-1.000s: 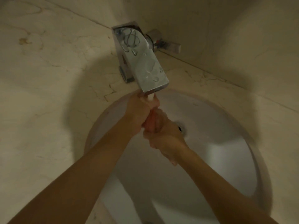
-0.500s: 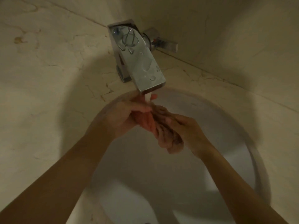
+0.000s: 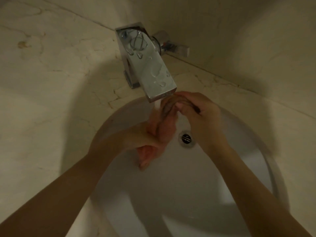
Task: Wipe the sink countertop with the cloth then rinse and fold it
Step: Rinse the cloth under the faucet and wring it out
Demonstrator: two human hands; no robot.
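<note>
Cloth (image 3: 166,124), pinkish and wet, is hanging stretched between my two hands over the white sink (image 3: 213,194), right under the water running from the chrome tap (image 3: 148,69). My right hand (image 3: 200,117) is pinching its upper end beside the spout; my left hand (image 3: 147,135) is closing its grip around the lower part, a tail dangling below. The spout is partly hiding the top of the cloth. The drain (image 3: 186,138) is sitting just beside the hands. I'm seeing marbled worktop (image 3: 51,86) all around and no readable writing.
</note>
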